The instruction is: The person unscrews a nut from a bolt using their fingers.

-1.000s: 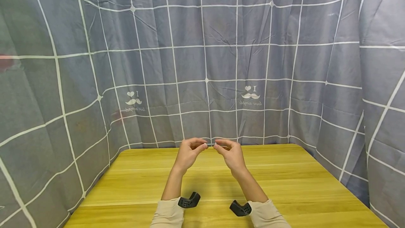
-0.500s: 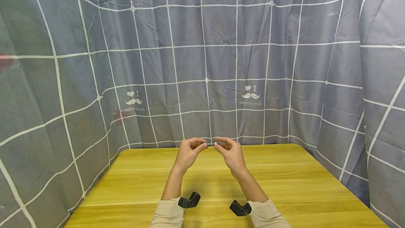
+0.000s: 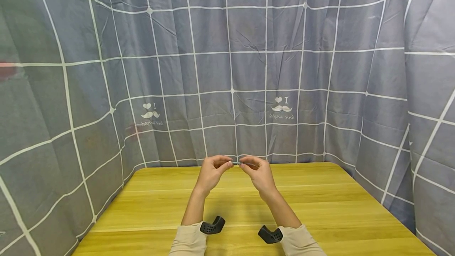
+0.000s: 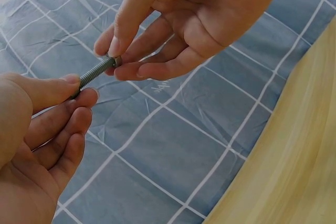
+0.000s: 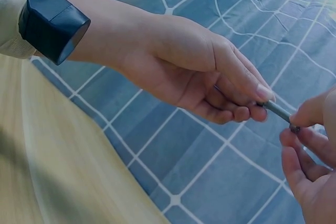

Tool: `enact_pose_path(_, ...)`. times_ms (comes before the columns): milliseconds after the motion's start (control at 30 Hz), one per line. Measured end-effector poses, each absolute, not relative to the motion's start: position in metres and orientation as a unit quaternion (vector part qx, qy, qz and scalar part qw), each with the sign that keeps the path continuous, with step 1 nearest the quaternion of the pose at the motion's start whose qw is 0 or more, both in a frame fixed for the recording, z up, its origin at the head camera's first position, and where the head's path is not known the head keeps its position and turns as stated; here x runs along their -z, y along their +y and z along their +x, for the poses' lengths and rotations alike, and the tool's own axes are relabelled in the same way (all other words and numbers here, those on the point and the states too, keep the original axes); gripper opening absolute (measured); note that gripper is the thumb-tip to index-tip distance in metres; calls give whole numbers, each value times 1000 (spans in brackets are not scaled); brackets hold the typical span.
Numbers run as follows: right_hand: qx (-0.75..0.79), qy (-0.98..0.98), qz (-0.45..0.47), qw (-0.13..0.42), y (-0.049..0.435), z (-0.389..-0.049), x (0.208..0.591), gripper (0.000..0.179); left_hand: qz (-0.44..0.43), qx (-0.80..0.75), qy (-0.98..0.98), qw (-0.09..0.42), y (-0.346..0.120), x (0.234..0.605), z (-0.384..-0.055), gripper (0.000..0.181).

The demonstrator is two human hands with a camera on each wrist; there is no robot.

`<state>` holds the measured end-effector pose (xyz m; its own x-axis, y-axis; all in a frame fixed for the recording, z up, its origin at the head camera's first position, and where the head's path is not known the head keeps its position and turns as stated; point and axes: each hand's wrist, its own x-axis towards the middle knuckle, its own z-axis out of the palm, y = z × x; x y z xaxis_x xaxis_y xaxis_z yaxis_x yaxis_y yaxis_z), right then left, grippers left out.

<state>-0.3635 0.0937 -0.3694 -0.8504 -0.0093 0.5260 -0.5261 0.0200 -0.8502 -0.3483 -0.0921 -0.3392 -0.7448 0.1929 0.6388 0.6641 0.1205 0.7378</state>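
Both hands meet over the far part of the table, joined by a thin grey threaded bolt (image 4: 97, 73). My left hand (image 3: 209, 174) pinches one end of it between thumb and fingers, hiding that end. At the other end, a small nut (image 4: 117, 61) shows between the thumb and fingers of my right hand (image 3: 262, 174). In the right wrist view, the bare middle of the bolt (image 5: 278, 110) spans the short gap between the two sets of fingertips. The remaining fingers of both hands are loosely bent.
The yellow wood-grain table (image 3: 234, 208) lies beneath the hands. A grey curtain (image 3: 249, 70) with white grid lines encloses the table at the back and sides. Black wrist devices (image 3: 212, 224) sit at the cuffs of both light sleeves (image 3: 190, 240).
The right thumb and fingertips have shifted slightly at the nut end, the thumb lower and a little to the left. The left hand has stayed in place with its grip on the bolt.
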Motion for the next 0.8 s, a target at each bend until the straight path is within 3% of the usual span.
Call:
enact_pose_path(533, -671, -683, 205, 203, 94, -366, 369, 22, -304, 592, -721, 190, -92, 338, -349, 11)
enact_pose_path(800, -677, -688, 189, 183, 94, -365, 370, 22, -297, 595, -721, 193, -93, 339, -347, 11)
